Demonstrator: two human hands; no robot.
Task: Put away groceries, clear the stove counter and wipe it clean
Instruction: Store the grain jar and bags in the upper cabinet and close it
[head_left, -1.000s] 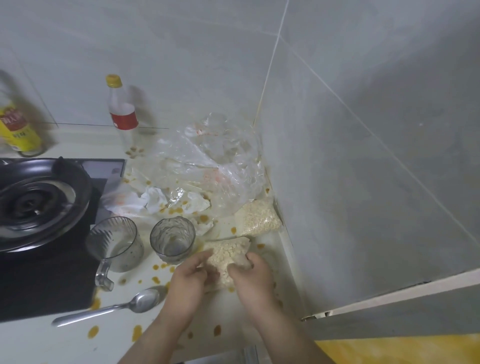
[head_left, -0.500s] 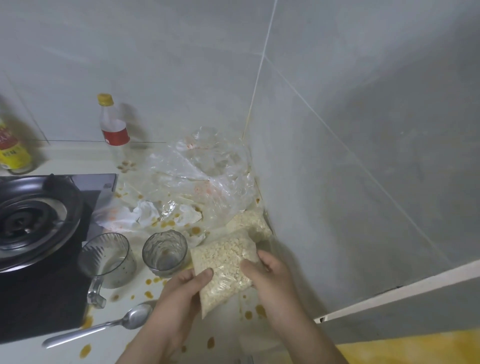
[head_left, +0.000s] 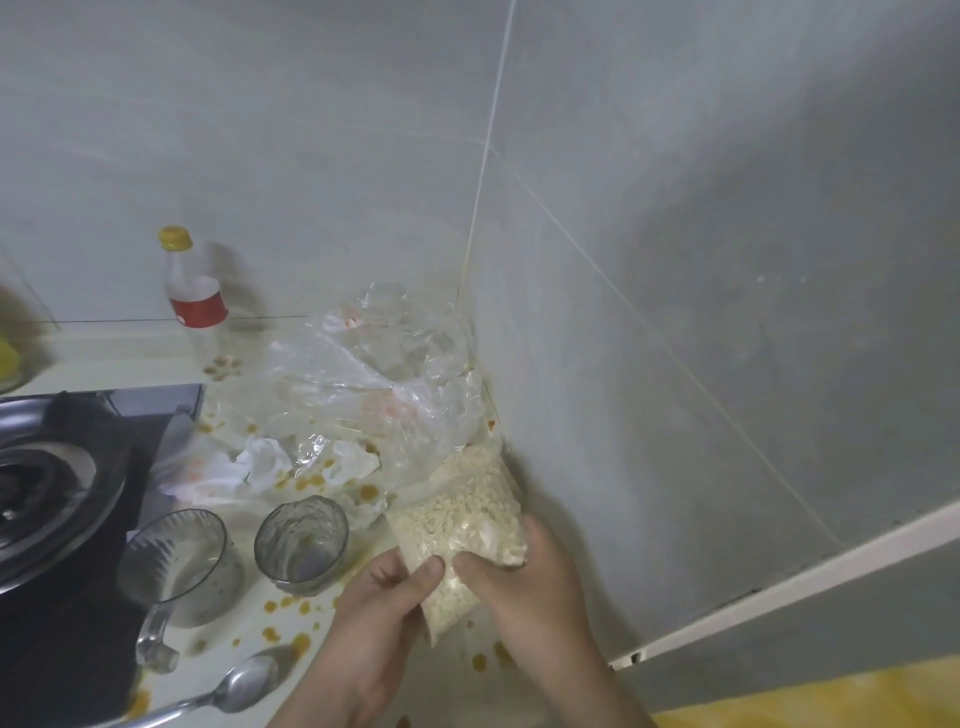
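Note:
A clear packet of pale grain (head_left: 457, 530) is held tilted above the counter by both hands. My left hand (head_left: 384, 608) pinches its lower left edge and my right hand (head_left: 524, 587) grips its right side. A second grain packet (head_left: 478, 462) lies behind it in the corner, partly hidden. The pale counter (head_left: 249, 629) is spotted with orange-brown drips. A large crumpled clear plastic bag (head_left: 374, 384) sits against the corner wall, with crumpled white tissues (head_left: 270, 462) in front of it.
Two empty glass cups, a handled one (head_left: 176, 566) and a plain one (head_left: 301, 540), stand left of my hands. A metal spoon (head_left: 228, 691) lies at the front edge. The black gas stove (head_left: 57, 493) fills the left. A red-labelled bottle (head_left: 192, 301) stands by the back wall.
Both hands picked the grain packet off the counter and raised it, turning it upright; the second packet behind stays put. The camera tilted upward.

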